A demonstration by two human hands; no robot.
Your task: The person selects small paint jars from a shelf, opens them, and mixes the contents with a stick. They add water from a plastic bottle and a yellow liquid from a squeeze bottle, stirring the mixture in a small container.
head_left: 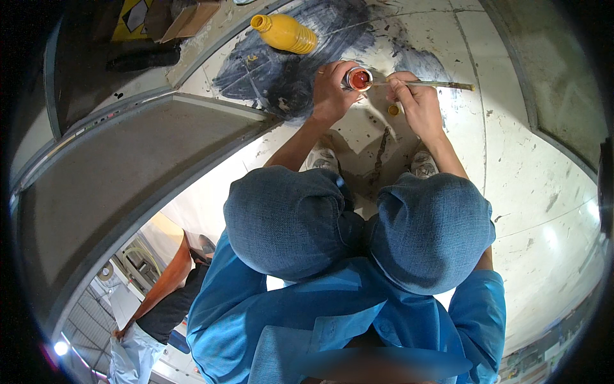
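Above the knees, a small jar of red paint is gripped by the left hand.
A thin brush, pinched in the right hand, is dipped into it, near a yellow bottle.

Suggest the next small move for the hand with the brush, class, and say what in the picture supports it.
Probably lift the brush out of the small jar and carry it to the floor. Its tip sits at the jar's mouth, over orange-red paint; the left hand holds the jar, the right hand grips the handle.
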